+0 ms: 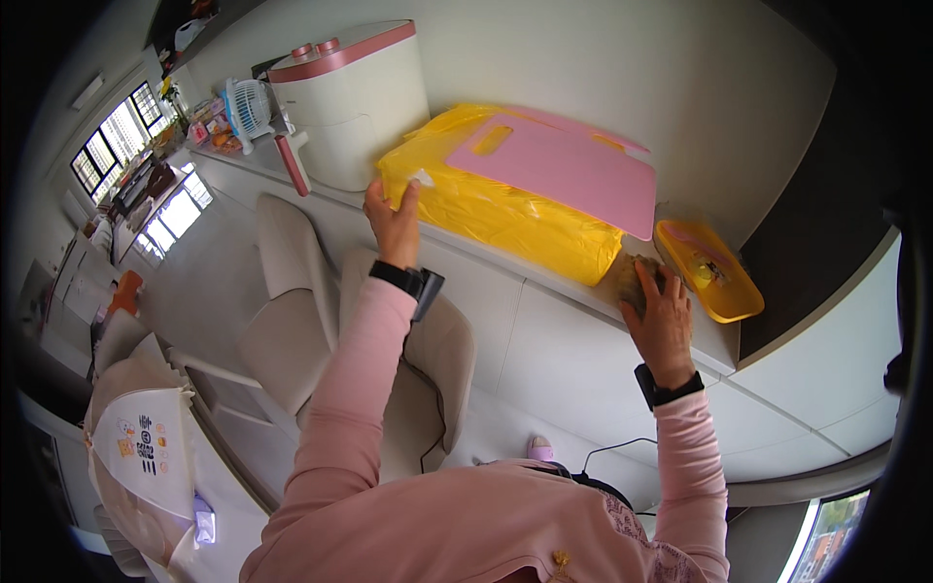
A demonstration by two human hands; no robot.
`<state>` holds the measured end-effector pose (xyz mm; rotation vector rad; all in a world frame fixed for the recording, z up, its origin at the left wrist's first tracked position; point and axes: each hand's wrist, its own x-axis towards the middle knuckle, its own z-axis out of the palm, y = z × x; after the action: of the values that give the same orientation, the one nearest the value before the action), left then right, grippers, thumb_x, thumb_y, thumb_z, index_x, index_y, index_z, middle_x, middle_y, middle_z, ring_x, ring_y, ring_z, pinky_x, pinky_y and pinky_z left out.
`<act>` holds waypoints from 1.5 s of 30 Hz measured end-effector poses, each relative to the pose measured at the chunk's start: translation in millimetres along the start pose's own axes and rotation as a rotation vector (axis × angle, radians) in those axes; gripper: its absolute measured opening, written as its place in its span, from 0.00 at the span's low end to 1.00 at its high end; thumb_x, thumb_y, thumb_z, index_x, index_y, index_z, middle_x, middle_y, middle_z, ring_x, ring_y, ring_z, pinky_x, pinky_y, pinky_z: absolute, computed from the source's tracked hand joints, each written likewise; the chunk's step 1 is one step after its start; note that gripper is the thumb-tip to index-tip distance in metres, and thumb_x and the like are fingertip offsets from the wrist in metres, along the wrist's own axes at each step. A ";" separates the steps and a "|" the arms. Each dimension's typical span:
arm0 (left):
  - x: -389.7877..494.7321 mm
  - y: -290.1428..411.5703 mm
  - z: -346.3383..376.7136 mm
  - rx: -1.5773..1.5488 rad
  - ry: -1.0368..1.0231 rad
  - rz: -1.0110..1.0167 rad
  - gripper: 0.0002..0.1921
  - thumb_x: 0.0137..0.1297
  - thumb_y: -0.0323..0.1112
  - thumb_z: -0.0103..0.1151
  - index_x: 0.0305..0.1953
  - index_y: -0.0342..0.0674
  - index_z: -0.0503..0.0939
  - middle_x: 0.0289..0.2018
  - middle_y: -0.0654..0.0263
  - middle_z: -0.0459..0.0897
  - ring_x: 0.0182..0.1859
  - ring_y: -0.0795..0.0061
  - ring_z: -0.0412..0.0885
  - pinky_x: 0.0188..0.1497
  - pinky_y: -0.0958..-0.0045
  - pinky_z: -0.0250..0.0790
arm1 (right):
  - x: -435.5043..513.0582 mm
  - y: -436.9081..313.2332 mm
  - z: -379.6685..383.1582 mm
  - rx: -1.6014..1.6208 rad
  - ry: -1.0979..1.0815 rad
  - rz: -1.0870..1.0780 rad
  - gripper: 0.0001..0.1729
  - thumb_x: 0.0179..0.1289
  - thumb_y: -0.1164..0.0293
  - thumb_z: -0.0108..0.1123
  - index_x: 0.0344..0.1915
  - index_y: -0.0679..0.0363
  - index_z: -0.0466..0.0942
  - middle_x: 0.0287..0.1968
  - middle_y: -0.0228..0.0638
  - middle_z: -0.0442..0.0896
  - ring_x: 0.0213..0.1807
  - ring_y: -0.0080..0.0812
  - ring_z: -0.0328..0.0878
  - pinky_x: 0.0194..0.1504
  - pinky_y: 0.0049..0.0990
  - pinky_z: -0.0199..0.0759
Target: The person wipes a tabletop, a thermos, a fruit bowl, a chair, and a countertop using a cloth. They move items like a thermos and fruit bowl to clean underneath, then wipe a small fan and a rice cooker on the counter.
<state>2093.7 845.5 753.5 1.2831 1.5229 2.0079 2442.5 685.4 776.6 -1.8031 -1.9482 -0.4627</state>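
Observation:
A long block wrapped in a yellow plastic bag [503, 226] lies on the white counter. A pink cutting board [568, 167] with a handle slot rests on top of it. My left hand [395, 226] is at the block's left end, thumb and fingers apart near the plastic. Just above the thumb tip shows a small white patch [420, 177]; whether it is a label or a scrap is unclear. Beyond the block's right end, my right hand [660, 321] grips a brownish-grey cloth or sponge [643, 280] on the counter. Fingers hide part of it.
A yellow tray [729, 295] with small items stands right of my right hand. On the left are a cream air fryer [357, 109] and a blue-white fan [248, 109]. Beige chairs [291, 335] stand below the counter, before white cabinet fronts [561, 350]. A fabric food cover [138, 437] is lower left.

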 end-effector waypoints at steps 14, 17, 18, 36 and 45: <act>51.6 -11.9 2.1 -0.458 -0.242 -0.355 0.25 0.65 0.51 0.52 0.49 0.32 0.73 0.46 0.64 0.76 0.48 0.74 0.72 0.54 0.74 0.60 | 32.0 -26.1 15.1 0.942 -0.099 0.172 0.35 0.63 0.67 0.59 0.63 0.71 0.56 0.53 0.50 0.71 0.49 0.39 0.76 0.50 0.29 0.71; 50.2 -19.0 -0.8 -0.344 -0.216 -0.353 0.23 0.67 0.49 0.50 0.53 0.36 0.72 0.48 0.65 0.76 0.51 0.75 0.73 0.53 0.73 0.63 | 29.2 -22.4 15.7 0.819 -0.109 0.193 0.36 0.61 0.68 0.61 0.63 0.70 0.56 0.55 0.50 0.69 0.53 0.43 0.73 0.53 0.30 0.69; 49.9 -20.9 -0.9 -0.361 -0.221 -0.358 0.22 0.66 0.48 0.50 0.52 0.36 0.72 0.47 0.66 0.77 0.50 0.75 0.74 0.52 0.73 0.64 | 27.8 -21.1 17.2 0.802 -0.089 0.178 0.36 0.60 0.68 0.61 0.64 0.70 0.56 0.56 0.50 0.69 0.55 0.44 0.72 0.54 0.31 0.68; -19.0 27.3 -37.5 -0.489 -0.180 -0.328 0.22 0.63 0.48 0.57 0.46 0.33 0.68 0.40 0.64 0.73 0.43 0.78 0.70 0.48 0.77 0.62 | 17.4 5.1 30.3 0.861 -0.030 0.170 0.40 0.56 0.76 0.62 0.66 0.66 0.53 0.59 0.47 0.67 0.60 0.39 0.65 0.62 0.30 0.58; -88.7 50.4 -71.9 -0.317 -0.051 -0.102 0.21 0.60 0.38 0.62 0.52 0.36 0.72 0.45 0.59 0.67 0.51 0.67 0.65 0.55 0.70 0.61 | 13.9 17.5 35.7 1.020 0.071 0.103 0.33 0.62 0.69 0.48 0.65 0.65 0.53 0.57 0.41 0.65 0.57 0.32 0.59 0.61 0.27 0.52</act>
<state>2098.3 720.7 754.8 1.0971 1.1638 2.0335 2455.9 717.6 752.8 -1.1616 -1.5569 0.4434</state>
